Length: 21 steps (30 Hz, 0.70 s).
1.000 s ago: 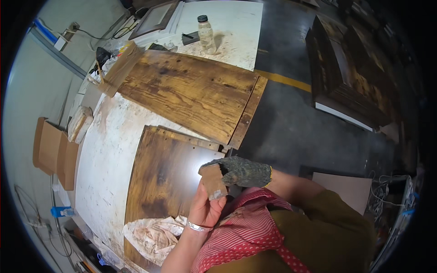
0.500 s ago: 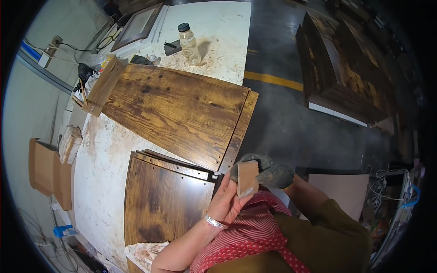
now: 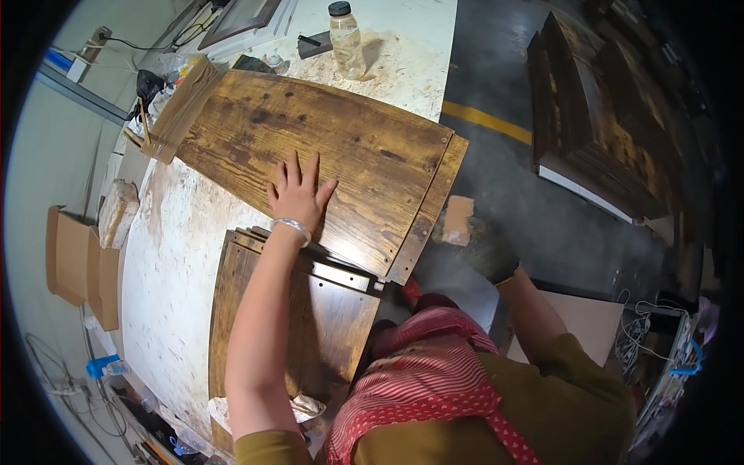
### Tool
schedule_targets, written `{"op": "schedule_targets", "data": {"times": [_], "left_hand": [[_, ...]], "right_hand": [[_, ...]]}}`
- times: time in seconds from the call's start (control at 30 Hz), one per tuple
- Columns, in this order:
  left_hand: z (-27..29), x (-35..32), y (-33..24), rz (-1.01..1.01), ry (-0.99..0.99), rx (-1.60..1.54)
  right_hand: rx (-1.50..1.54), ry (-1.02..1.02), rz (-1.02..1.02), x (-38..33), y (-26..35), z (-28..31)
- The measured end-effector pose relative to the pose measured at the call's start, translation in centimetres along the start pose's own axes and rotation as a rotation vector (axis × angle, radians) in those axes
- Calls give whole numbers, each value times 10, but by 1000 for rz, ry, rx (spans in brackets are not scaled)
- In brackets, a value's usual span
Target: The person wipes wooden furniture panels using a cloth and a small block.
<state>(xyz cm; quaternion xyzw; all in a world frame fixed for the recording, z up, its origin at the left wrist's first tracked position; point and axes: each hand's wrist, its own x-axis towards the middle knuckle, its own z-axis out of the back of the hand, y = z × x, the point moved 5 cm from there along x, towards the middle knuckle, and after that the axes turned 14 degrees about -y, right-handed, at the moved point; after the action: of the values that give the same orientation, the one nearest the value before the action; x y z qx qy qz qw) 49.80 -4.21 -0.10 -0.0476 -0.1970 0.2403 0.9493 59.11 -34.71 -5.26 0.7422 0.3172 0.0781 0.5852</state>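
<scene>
My bare left hand, a bracelet at its wrist, lies with fingers spread on the upper brown wood-grain panel. My right hand wears a dark glove and is closed on a small brown rectangular pad. It holds the pad just off the panel's right end, where a strip with small holes runs along the edge. Nearer to me, a second stack of wood-grain panels lies partly under my left forearm. A crumpled whitish cloth shows beside that forearm.
The white table carries dust and scuffs. At its far side stand a clear bottle with a black lid and a dark grey block. Cardboard borders the upper panel's left end. More panels are stacked across the floor at right.
My left hand has let go of the brown pad and moved left and forward onto the upper panel. My right hand has carried the pad right and forward. The view has shifted.
</scene>
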Motion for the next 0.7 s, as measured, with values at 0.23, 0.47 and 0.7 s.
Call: {"op": "schedule_targets", "data": {"times": [0.23,0.47,0.7], "left_hand": [[-15,-7,-5,23,142,125],[-13,-17,-27,11,98,105],[-7,-21,-29,16,153,89]], "right_hand": [[591,-18,-306,4,-16,-10],[-439,0,124,2,11,-16],[-144,-88,-1,-9,61,-8]]}}
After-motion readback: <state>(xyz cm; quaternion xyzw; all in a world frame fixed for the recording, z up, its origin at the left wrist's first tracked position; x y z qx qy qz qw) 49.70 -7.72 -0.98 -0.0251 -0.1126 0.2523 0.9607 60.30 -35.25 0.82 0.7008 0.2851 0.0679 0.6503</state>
